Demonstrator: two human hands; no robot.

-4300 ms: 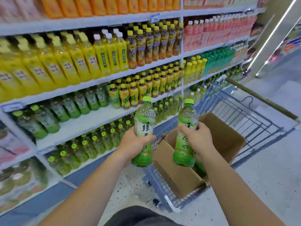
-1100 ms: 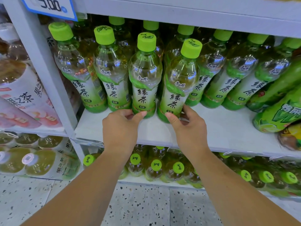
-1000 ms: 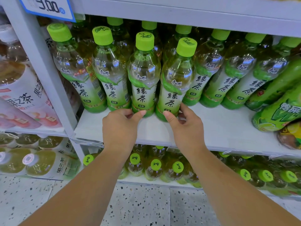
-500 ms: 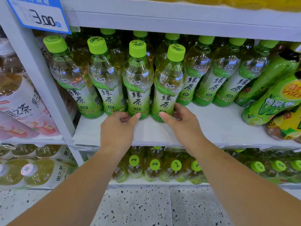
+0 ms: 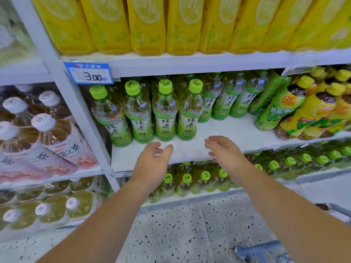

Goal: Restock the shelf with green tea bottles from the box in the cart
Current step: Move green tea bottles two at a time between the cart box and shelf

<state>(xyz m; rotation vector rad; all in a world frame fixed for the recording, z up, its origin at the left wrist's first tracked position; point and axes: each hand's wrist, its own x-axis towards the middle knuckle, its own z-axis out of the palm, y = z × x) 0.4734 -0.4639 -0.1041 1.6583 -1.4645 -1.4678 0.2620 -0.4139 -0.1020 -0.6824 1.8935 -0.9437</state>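
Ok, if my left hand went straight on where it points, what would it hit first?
Likely the third front-row green tea bottle from the left, just beyond the left hand; depth is unclear.

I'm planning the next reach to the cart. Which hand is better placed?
Likely the right. Both the right hand and left hand are open and empty before the shelf, but the cart shows only at lower right, on the right arm's side. The box is out of view.

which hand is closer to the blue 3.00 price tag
Left. The left hand is below and to the right of the price tag; the right hand is farther right along the shelf edge.
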